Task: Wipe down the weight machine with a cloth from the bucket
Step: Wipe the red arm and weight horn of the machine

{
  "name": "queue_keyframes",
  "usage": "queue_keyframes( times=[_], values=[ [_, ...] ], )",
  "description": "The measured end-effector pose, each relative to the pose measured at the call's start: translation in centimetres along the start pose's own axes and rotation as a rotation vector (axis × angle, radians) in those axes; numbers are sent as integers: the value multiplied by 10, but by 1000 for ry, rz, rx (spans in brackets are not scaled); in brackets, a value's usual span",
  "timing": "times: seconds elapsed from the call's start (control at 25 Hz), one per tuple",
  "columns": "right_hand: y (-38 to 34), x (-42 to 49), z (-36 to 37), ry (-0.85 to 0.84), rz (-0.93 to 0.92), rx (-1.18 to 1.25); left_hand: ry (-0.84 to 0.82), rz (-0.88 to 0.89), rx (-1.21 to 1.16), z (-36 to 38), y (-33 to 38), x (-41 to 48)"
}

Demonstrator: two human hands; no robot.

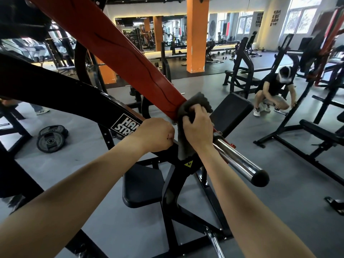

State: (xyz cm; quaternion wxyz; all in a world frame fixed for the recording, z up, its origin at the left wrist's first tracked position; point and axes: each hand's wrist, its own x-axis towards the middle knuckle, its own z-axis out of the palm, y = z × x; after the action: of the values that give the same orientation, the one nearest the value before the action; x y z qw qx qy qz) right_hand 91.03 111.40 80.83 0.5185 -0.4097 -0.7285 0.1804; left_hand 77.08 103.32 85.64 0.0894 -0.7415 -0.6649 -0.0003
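Cloth point(197, 102) is wrapped round the low end of the red arm point(121, 49), just above the chrome bar point(238, 159). My right hand point(197, 127) grips it there, fingers curled into the folds. Left hand point(156, 135) is fisted against the black frame point(55, 86) beside it; what it holds, I cannot tell. Judged mid-task: cloth fetched, wiping under way. Bar, frame and seat point(143, 185) likely left. Bucket not in view.

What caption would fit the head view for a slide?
Right hand grips a dark grey cloth against the machine's red arm; left hand rests, curled, on the black frame.
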Motion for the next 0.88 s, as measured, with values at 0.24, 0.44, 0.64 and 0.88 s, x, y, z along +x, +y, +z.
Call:
queue_keyframes(
  times=[0.24, 0.44, 0.64, 0.88],
  values=[
    [19, -7, -7, 23, 281, -37, -5, 18, -46, 0, -2, -2],
    [-6, 5, -6, -16, -67, -61, 16, 4, -48, 0, -2, 0],
    [20, -7, -3, 120, 271, 37, -10, 18, -97, 1, -5, -4],
    [-16, 3, -3, -24, -76, 6, -22, -6, -82, 3, -7, -3]
  ],
)
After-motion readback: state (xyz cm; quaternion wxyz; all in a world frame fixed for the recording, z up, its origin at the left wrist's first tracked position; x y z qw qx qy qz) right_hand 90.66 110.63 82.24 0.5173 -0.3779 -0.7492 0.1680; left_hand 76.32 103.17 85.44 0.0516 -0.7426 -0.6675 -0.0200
